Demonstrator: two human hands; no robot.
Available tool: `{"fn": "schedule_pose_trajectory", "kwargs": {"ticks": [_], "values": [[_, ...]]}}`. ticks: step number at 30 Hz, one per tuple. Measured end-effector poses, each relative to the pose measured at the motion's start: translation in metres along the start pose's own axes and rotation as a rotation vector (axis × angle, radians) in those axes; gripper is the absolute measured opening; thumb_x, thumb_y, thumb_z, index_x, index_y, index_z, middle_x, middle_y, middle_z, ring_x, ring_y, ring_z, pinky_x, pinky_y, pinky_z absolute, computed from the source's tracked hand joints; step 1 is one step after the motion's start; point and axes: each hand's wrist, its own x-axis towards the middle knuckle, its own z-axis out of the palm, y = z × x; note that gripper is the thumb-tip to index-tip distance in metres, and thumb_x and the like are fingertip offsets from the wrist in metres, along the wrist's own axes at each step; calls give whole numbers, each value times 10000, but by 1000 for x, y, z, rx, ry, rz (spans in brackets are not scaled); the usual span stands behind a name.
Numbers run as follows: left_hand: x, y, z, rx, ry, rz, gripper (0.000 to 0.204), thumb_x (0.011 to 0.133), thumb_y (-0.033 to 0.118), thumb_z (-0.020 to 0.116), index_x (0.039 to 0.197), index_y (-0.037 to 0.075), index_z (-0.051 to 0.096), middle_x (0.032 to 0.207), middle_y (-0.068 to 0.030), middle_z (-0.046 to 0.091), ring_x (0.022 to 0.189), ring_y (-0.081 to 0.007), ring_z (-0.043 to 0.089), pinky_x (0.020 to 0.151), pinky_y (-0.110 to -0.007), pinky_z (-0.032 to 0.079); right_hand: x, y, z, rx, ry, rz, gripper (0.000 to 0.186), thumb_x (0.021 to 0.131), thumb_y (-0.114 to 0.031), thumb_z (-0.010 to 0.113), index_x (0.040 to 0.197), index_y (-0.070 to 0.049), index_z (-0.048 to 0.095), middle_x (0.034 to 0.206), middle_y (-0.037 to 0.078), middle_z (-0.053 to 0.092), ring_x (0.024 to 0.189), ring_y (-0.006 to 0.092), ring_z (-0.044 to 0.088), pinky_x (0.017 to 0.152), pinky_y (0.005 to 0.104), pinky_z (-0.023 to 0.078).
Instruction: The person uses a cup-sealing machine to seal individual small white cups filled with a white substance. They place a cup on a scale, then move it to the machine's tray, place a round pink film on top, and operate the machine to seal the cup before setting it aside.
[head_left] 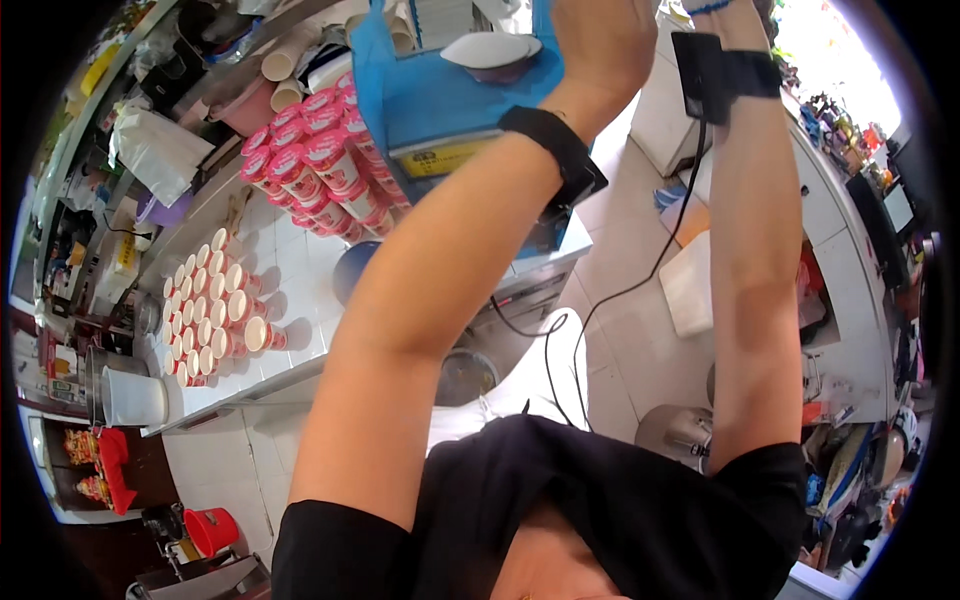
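Observation:
Both my arms reach up past the top edge of the head view. The back of my left hand point(605, 40) shows beside a blue machine point(440, 95), but its fingers are cut off, so what it holds, if anything, is hidden. A white, rounded scoop-like piece point(490, 50) rests on the machine's top, near that hand. My right forearm point(755, 200) stretches up on the right; the hand itself lies beyond the frame. Black straps with a cable sit on both wrists. Stacked pink-lidded cups point(325, 150) stand to the left of the machine.
Rows of open paper cups point(210, 310) stand on the white tiled counter point(300, 270). A blue bowl point(355, 270) sits near my left forearm. A black cable point(640, 275) hangs between my arms. A metal pot point(675, 430) and a red bucket point(212, 530) are lower down.

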Motion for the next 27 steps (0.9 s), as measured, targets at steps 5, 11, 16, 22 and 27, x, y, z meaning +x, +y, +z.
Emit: {"fn": "schedule_pose_trajectory", "kwargs": {"ticks": [5, 11, 16, 22, 27], "values": [[-1, 5, 2, -7, -55, -72, 388, 1147, 361, 364, 982, 51, 529, 781, -313, 636, 766, -537, 618, 651, -630, 436, 1, -5, -1, -12, 25, -19, 220, 1070, -211, 402, 865, -149, 453, 705, -11, 417, 608, 137, 402, 542, 297, 335], [-1, -14, 8, 42, 135, 182, 228, 1098, 200, 465, 976, 31, 558, 802, -238, 617, 727, -510, 586, 678, -594, 448, 13, 3, 11, 50, 2, -28, 279, 1067, -210, 391, 795, -172, 435, 630, -34, 383, 523, 122, 372, 476, 288, 309], [-5, 9, 18, -38, 25, 44, 284, 1103, 254, 477, 956, 24, 554, 781, -239, 630, 651, -503, 583, 626, -578, 450, 12, -23, 6, -42, 33, -80, 320, 1061, -203, 386, 743, -191, 414, 581, -53, 350, 464, 110, 346, 424, 288, 281], [-3, -10, 7, 38, 112, 121, 289, 1102, 264, 492, 923, 42, 537, 637, -218, 593, 602, -472, 583, 599, -551, 445, 14, 0, 17, 115, 65, 1, 338, 1077, -204, 412, 740, -202, 391, 582, -68, 305, 461, 104, 305, 424, 285, 256], [-7, 4, 18, 14, 144, 110, 294, 1102, 275, 496, 908, 56, 532, 576, -184, 585, 563, -446, 584, 601, -518, 443, 37, -10, -39, 98, -209, -12, 359, 1099, -187, 399, 742, -223, 391, 605, -91, 283, 472, 80, 287, 423, 261, 231]]}}
